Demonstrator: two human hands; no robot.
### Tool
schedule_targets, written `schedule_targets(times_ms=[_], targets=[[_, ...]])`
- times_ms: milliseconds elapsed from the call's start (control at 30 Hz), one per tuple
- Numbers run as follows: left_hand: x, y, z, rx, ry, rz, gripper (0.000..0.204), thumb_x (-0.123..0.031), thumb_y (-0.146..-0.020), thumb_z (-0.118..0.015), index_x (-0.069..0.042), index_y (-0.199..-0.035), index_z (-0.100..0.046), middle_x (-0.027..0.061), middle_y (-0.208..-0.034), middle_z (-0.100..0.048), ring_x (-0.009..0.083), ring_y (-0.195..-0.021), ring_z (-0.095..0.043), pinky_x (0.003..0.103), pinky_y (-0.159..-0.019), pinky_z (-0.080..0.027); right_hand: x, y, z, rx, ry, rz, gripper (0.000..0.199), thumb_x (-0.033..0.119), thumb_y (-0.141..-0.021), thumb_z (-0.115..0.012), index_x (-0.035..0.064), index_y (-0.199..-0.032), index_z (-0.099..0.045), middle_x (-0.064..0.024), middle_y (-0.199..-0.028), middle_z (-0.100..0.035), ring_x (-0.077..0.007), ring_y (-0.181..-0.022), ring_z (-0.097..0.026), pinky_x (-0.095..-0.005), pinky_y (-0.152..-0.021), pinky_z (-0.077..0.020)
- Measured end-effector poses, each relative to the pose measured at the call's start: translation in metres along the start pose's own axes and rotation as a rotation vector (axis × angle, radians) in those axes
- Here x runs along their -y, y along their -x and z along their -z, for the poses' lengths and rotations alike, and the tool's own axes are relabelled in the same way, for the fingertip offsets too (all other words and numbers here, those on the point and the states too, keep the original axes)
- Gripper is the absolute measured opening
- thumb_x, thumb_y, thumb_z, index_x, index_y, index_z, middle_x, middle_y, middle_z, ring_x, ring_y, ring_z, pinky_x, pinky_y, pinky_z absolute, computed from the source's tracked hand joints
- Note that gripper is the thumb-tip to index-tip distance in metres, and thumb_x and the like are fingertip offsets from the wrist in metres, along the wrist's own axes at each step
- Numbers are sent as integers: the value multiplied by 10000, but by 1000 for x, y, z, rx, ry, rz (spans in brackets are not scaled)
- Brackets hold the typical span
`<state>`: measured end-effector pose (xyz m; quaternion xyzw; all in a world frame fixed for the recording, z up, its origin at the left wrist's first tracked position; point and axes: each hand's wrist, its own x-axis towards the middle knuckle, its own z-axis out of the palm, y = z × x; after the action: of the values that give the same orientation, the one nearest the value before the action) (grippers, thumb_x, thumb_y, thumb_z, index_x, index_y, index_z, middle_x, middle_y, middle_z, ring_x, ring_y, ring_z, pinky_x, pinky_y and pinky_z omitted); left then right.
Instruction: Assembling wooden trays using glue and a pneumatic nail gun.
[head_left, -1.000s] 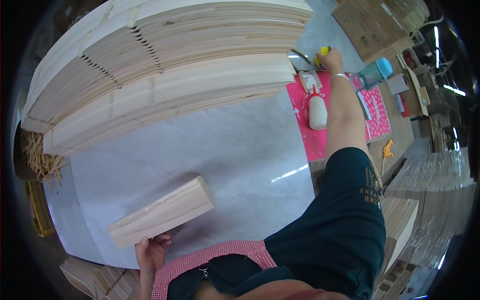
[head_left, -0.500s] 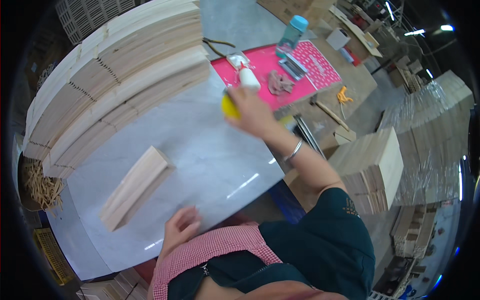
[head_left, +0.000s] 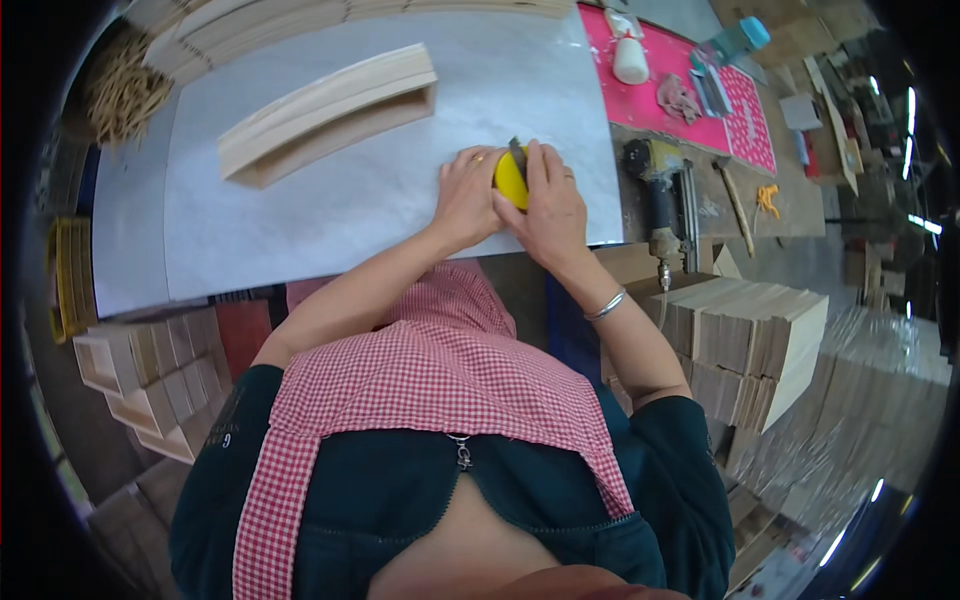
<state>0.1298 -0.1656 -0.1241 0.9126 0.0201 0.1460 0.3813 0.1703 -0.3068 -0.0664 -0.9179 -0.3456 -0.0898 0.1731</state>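
Right hand (head_left: pixel 556 205) pinches a yellow round object (head_left: pixel 511 182); left hand (head_left: pixel 467 202) curls beside it, grip unclear, an open-sided wooden box (head_left: pixel 325 108) beyond.

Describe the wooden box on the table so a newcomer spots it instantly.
Find the big pale table. Beyond the person's left hand, and to its left, lies a long wooden box. Unlike the stacked boards at the far edge, it lies alone, open side facing the person.
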Motion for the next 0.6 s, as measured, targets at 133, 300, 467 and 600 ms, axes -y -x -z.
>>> schedule_targets(times_ms=[133,300,467,600], targets=[[-11,-2,12,-3,48,34,747,-368,-667,-837,-95,-1317,-590,92,-1245,-646,274,-1223,-534,433,-1009,-351,-7,-5,5,-75,-46,65,660,334,-872,-713,-26,-1386,-508,-202,-1263,-611,-351,-995,-651,-373,-790,-545],[-6,-6,12,28,25,60,807,-400,-663,-880,-90,-1343,-576,96,-1281,-626,261,-1240,-516,415,-1029,-336,-17,-27,43,-8,-269,-94,454,347,-941,-661,-32,-1190,-653,-174,-979,-703,-305,-804,-659,-370,-712,-538],[-6,-2,11,37,2,56,847,-440,-664,-892,-91,-1361,-561,98,-1302,-613,256,-1250,-505,411,-1037,-329,-53,-30,48,126,-530,-543,418,347,-991,-618,-60,-1048,-690,-127,-778,-672,-255,-684,-616,-371,-649,-505],[-7,-2,9,40,-11,44,860,-451,-664,-892,-94,-1369,-552,99,-1309,-608,253,-1252,-502,409,-1037,-330,-102,-22,18,29,-514,-581,400,322,-1013,-590,-66,-990,-686,-109,-743,-651,-223,-651,-599,-352,-613,-487]])
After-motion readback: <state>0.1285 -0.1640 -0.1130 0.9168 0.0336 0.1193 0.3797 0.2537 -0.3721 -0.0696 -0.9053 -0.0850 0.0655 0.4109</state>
